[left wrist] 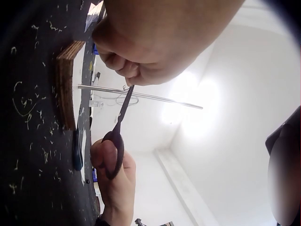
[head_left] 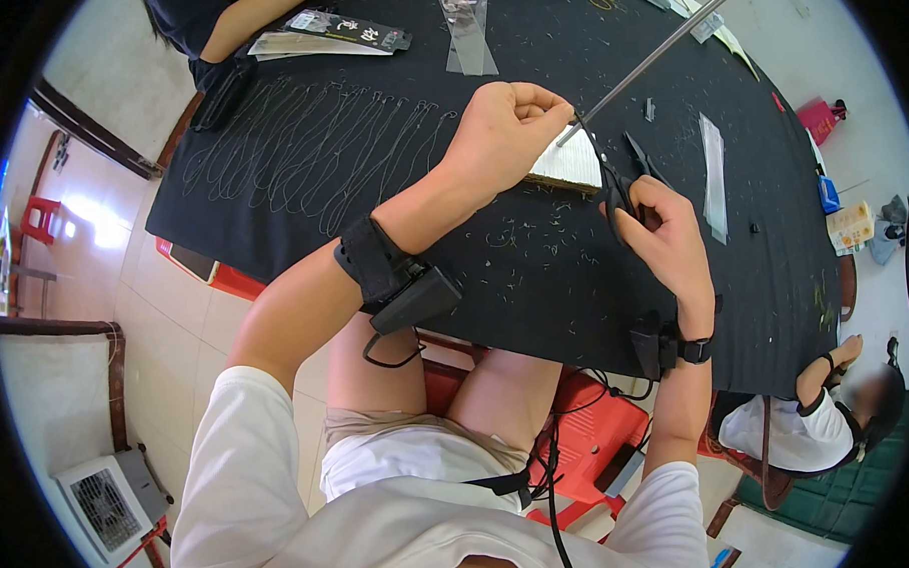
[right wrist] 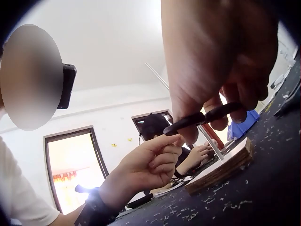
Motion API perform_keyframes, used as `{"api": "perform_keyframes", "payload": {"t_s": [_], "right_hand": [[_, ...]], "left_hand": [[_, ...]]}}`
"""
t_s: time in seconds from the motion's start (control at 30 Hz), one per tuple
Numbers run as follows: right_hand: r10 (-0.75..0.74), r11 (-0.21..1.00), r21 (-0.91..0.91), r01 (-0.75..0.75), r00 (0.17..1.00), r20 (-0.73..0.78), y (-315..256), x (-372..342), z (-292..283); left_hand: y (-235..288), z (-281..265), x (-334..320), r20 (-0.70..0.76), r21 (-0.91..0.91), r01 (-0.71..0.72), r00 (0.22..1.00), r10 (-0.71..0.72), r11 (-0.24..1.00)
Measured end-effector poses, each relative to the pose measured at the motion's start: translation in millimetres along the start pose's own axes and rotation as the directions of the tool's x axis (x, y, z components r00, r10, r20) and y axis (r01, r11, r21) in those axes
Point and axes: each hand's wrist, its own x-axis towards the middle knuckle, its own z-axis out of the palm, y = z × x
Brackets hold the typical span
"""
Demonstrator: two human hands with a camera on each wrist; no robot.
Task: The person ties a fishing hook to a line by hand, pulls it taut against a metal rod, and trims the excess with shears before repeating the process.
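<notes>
In the head view my left hand [head_left: 504,137] pinches a thin thread between thumb and index finger, its detail too small to tell. Black scissors [head_left: 616,188] reach up to those fingertips, their handles gripped by my right hand [head_left: 668,241]. Beside the hands lies a wooden block [head_left: 571,168] with a white top, and a slim metal rod [head_left: 657,62] rises from it at a slant. The left wrist view shows the scissors [left wrist: 119,129] with their tips touching or very near the left fingertips. Dark handles [right wrist: 188,123] cross the right fingers in the right wrist view.
Looped dark cords [head_left: 300,149] lie in a row on the black table [head_left: 495,303], left of the hands. A second dark tool [head_left: 638,155] lies by the block. Clear plastic sleeves [head_left: 713,175], packaging [head_left: 341,33] and thread scraps are spread about. Other people sit around.
</notes>
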Motion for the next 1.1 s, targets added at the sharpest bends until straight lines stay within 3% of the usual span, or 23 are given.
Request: {"api": "perform_keyframes", "payload": {"t_s": [0.4,0.57,0.67,0.8,1.0,1.07,1.1], "right_hand": [[-0.014,0.994,-0.109,0.013,1.0,-0.003,-2.3,0.5,1.3],[0.022,0.974,0.224,-0.034,0.998,0.056,6.0,0.3,6.3],[0.075,0.956,0.27,-0.115,0.985,0.155,4.2,1.9,4.3],[0.066,0.932,0.343,-0.114,0.987,0.147,3.7,2.3,6.6],[0.126,0.924,0.359,-0.13,0.991,0.035,9.6,4.6,5.4],[0.102,0.979,0.187,-0.086,0.992,-0.075,15.2,4.3,7.5],[0.103,0.979,0.186,-0.087,0.992,-0.075,15.0,4.3,7.3]], "left_hand": [[7.7,1.4,-3.4,-0.016,-0.053,0.061,0.998,-0.062,0.997],[10.7,2.1,-3.8,-0.028,-0.094,0.08,0.996,-0.083,0.992],[12.6,3.2,-4.5,-0.02,-0.132,0.085,0.996,-0.089,0.988],[12.3,3.0,-3.9,0.006,-0.152,0.07,0.998,-0.07,0.986],[12.9,3.3,-4.4,0.03,-0.146,0.038,0.999,-0.034,0.989],[14.3,2.7,-5.0,0.049,-0.142,0.028,0.999,-0.021,0.99],[14.7,2.6,-5.2,0.07,-0.136,0.019,0.998,-0.009,0.99]]}}
